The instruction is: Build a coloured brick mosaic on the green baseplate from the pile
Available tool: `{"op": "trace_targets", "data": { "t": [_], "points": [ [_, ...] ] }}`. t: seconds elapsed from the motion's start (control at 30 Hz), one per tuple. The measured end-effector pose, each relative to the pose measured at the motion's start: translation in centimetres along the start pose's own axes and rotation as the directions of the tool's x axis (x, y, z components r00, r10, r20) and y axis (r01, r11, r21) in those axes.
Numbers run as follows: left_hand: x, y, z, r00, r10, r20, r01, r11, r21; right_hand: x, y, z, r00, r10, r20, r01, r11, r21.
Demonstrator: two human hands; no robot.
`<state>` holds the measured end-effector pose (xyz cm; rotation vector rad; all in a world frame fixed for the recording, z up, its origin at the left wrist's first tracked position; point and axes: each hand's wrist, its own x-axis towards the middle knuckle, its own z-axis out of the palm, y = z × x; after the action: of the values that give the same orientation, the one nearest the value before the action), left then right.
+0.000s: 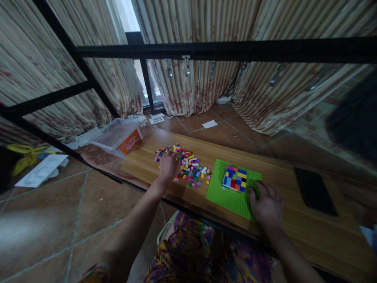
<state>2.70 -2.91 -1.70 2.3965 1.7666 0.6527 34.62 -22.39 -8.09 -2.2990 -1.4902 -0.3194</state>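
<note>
My left hand (170, 166) reaches down into a loose pile of small coloured toy bricks (188, 168) on the wooden table. Its fingers are bent together, and their tips and anything between them are hidden. Right of the pile lies a green studded baseplate (218, 184). A block of multicoloured bricks (235, 179), blue, yellow, red, orange and others, is set on it. Over the plate's right edge rests my right hand (266, 202), thumb and fingers apart with green showing between them. It touches the plate beside the brick block.
A clear plastic bin (113, 135) with an orange label stands at the table's left end. A dark flat phone-like slab (315, 191) lies to the right on the wooden table (282, 177). A black metal bar (206, 51) crosses beyond, before striped curtains (200, 23). Papers lie on the tiled floor.
</note>
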Motion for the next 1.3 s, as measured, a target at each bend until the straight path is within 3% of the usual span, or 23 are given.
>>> {"op": "trace_targets", "data": {
  "t": [0.17, 0.3, 0.8, 0.9, 0.97, 1.03, 1.1, 1.2, 1.3],
  "points": [
    [1.8, 1.8, 0.6, 0.994, 0.035, 0.106, -0.048, 0.991, 0.122, 0.0, -0.2, -0.2, 1.000, 0.012, 0.016, -0.012, 1.000, -0.017],
    [2.8, 2.0, 1.1, 0.986, 0.023, 0.165, -0.050, 0.985, 0.162, 0.0, 0.0, 0.1, 1.000, 0.010, 0.008, -0.009, 1.000, -0.010],
    [3.1, 1.7, 0.9, 0.984, 0.069, 0.164, -0.085, 0.992, 0.091, 0.0, -0.3, -0.1, 1.000, 0.013, 0.016, -0.013, 1.000, 0.002],
    [3.0, 1.8, 0.5, 0.992, 0.081, 0.095, -0.077, 0.996, -0.050, 0.0, -0.3, -0.1, 1.000, 0.019, 0.013, -0.019, 1.000, 0.008],
    [2.4, 2.5, 0.2, 0.996, 0.060, 0.061, -0.041, 0.961, -0.272, 0.0, -0.5, -0.2, 1.000, 0.024, 0.014, -0.024, 1.000, 0.017],
    [1.1, 4.1, 0.0, 0.995, 0.050, 0.088, 0.006, 0.838, -0.545, 0.1, -0.8, -0.4, 0.999, 0.039, 0.018, -0.039, 0.999, 0.022],
    [-0.8, 6.3, 0.1, 0.987, 0.084, 0.138, 0.041, 0.698, -0.715, 0.2, -1.0, -0.6, 0.998, 0.052, 0.030, -0.052, 0.998, 0.023],
    [-3.6, 9.9, 0.5, 0.976, 0.137, 0.171, 0.055, 0.600, -0.798, 0.3, -1.2, -0.8, 0.997, 0.059, 0.045, -0.060, 0.998, 0.028],
    [-5.3, 12.7, 1.3, 0.971, 0.173, 0.166, 0.021, 0.628, -0.778, 0.3, -1.3, -0.8, 0.997, 0.069, 0.044, -0.070, 0.997, 0.032]
  ]
}}
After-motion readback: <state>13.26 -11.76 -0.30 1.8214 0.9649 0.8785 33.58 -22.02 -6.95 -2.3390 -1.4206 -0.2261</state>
